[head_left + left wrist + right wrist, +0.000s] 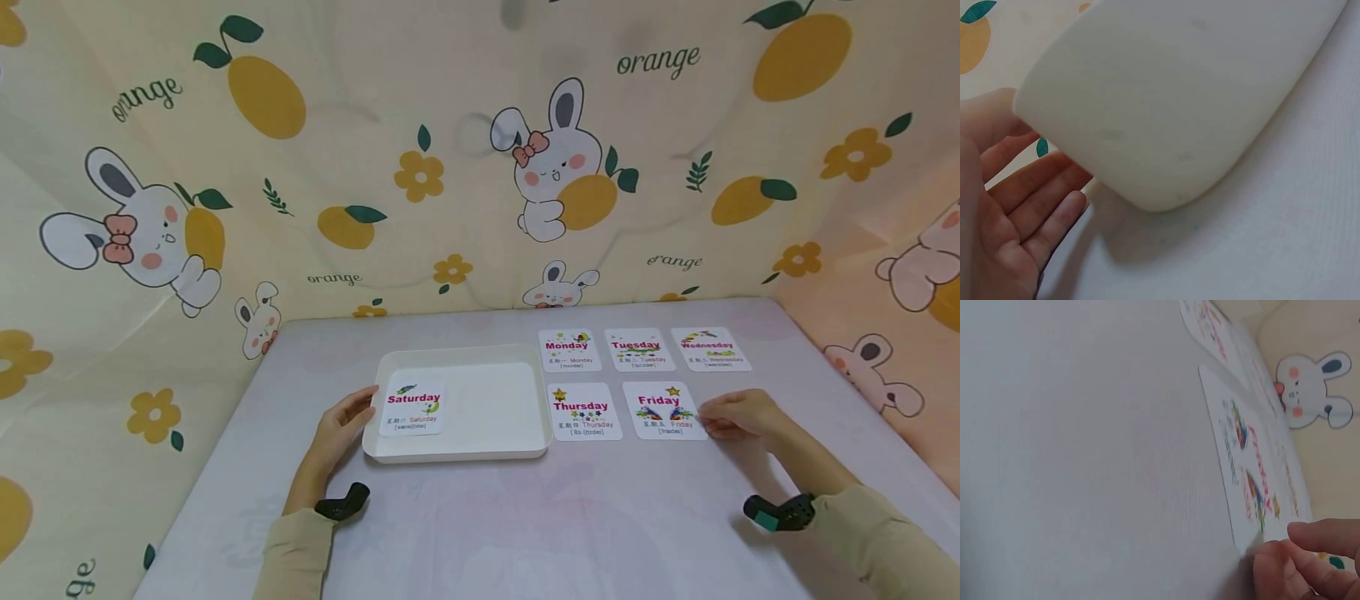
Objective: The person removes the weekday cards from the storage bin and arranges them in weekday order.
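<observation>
A white tray stands at the left middle of the table, with the Saturday card lying face up in its left part. My left hand holds the tray by its left edge; in the left wrist view its fingers reach along that edge. At the right, my right hand pinches the right edge of the Friday card, beside the Thursday card. In the right wrist view, thumb and fingertips meet at the end of the Friday card.
Behind these two cards lie the Monday card, Tuesday card and Wednesday card in a row. The pale table is bounded by a cloth backdrop printed with rabbits and oranges.
</observation>
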A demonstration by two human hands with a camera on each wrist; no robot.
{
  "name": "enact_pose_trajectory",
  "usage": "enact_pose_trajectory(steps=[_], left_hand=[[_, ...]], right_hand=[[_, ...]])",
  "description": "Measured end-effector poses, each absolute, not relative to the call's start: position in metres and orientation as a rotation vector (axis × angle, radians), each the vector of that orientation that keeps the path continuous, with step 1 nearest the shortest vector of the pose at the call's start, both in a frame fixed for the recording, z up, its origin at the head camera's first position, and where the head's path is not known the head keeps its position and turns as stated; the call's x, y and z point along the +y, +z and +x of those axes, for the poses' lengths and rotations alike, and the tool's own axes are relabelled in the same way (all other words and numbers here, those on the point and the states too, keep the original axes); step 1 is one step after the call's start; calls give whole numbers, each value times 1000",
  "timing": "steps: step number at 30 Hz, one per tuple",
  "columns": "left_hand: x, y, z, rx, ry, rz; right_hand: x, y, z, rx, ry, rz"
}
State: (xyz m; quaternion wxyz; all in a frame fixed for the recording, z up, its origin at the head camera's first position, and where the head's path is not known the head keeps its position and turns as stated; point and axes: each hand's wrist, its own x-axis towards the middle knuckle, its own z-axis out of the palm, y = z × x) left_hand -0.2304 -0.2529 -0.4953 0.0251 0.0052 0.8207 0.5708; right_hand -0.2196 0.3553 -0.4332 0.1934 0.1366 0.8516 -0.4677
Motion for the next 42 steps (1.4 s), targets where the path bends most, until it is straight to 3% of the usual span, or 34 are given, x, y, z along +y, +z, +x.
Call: enact_pose_trajectory(steps=[42], left_hand=[[-254, -496, -232, 2567, 1725, -5]], right_hand=[[222, -422, -211, 2092, -1546, -29]])
